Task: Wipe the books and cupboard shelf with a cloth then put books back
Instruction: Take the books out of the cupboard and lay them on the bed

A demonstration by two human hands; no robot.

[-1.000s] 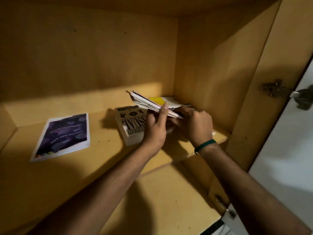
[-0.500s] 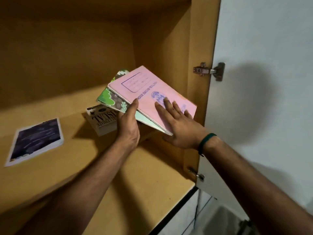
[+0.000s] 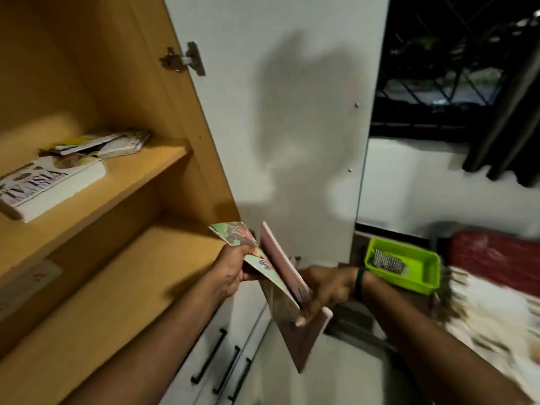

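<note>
The left hand (image 3: 230, 270) has its grip tight on a thin green book (image 3: 233, 233), with the thumb lying on top of the cover. The right hand (image 3: 324, 287) has its grip round a pink book (image 3: 302, 346), with the fingers curled over its edge. There is a green band (image 3: 360, 283) on that wrist. The two books touch at the hands and fan apart at the top. I cannot tell if more thin books are tucked between them. The pink book tilts a lot, and one corner points down. Both books are up in the air, outside the cupboard, just past the front of the lower shelf (image 3: 117, 287). On the upper shelf (image 3: 140, 176) a thick white book (image 3: 49, 182) with big black letters lies flat near the front. Behind it, near the back, is a messy little pile of thin books (image 3: 99, 143). The white cupboard door (image 3: 277, 112) stands open on a silver hinge (image 3: 182, 58). Below the shelves are white drawers (image 3: 257, 361) with black handles (image 3: 209, 358). Off to the right sits a bright green tray (image 3: 420, 283) with a small checked cloth (image 3: 388, 261) inside it, well apart from the shelves. Behind the tray is something red (image 3: 496, 258), too blurry to tell. Higher up is a dark window (image 3: 453, 68) with bars and a dark curtain (image 3: 511, 127).
</note>
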